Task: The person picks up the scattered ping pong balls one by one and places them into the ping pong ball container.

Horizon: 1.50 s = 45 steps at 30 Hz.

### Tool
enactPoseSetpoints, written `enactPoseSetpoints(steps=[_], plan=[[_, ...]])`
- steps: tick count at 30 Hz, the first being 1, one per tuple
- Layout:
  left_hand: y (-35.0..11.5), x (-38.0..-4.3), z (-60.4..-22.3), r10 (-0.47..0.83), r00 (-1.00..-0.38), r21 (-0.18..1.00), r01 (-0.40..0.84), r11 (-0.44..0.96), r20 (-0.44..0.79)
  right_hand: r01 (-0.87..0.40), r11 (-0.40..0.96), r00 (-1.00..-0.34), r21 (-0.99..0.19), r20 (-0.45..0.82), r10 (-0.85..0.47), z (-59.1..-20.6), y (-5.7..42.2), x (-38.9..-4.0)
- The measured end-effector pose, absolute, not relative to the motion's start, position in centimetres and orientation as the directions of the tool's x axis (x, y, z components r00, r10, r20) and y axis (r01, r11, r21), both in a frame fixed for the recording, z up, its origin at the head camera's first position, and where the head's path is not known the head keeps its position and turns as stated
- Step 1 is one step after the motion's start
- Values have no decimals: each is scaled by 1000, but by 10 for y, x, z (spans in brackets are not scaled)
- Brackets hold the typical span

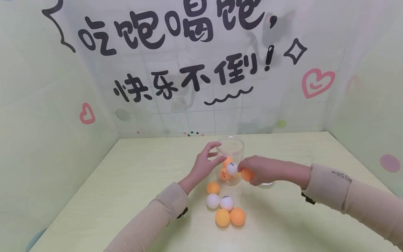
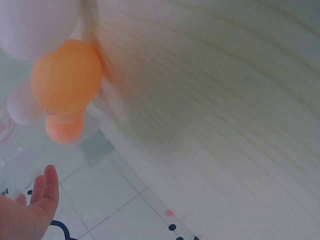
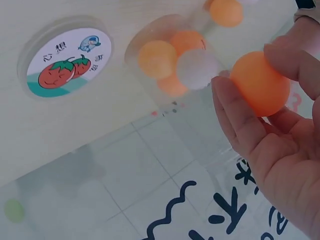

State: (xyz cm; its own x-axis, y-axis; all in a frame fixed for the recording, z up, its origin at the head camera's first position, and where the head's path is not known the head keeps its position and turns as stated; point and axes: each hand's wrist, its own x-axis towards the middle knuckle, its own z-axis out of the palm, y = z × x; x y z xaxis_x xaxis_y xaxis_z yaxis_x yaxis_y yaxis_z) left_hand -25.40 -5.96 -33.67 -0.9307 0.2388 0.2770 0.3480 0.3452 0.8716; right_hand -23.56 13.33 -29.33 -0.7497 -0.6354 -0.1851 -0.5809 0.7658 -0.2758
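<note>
A clear plastic jar [image 1: 231, 148] stands upright on the table, with orange balls [image 3: 157, 59] and a white table tennis ball [image 1: 232, 169] at its bottom. My left hand [image 1: 205, 163] holds the jar from the left, thumb across its front and fingers near the rim. Beside the jar's right side, my right hand [image 1: 262, 169] pinches an orange table tennis ball [image 3: 261, 84] between thumb and fingers. The held ball overlaps the jar's edge in the head view. Only part of my left hand [image 2: 32, 210] shows in the left wrist view.
Loose orange balls [image 1: 222, 217] and white balls [image 1: 213, 201] lie clustered in front of the jar. A round lid [image 3: 70, 62] with a tomato picture lies on the table right of the jar, mostly behind the right hand in the head view. A printed backdrop [image 1: 195, 119] borders the table's back.
</note>
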Motion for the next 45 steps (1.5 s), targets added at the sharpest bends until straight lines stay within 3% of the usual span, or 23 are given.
enactPoseSetpoints(steps=[10,18,27,37,45], plan=[[-60,-253,-335,243,-933,869,342,359,267,-530,781,-757,-330,-231,-611,-261,135,-240],[-62,-267,-348,245,-933,872,340,353,264,-644,729,-731,-233,-94,-676,-241,134,-250],[-64,-276,-359,233,-932,861,349,369,278,-676,701,-719,-228,-6,-695,-225,129,-262],[-59,-254,-335,243,-931,869,346,355,271,-667,736,-742,-114,13,-670,-220,124,-276],[-59,-254,-334,244,-932,869,343,358,268,-636,761,-768,-127,4,-641,-222,117,-283]])
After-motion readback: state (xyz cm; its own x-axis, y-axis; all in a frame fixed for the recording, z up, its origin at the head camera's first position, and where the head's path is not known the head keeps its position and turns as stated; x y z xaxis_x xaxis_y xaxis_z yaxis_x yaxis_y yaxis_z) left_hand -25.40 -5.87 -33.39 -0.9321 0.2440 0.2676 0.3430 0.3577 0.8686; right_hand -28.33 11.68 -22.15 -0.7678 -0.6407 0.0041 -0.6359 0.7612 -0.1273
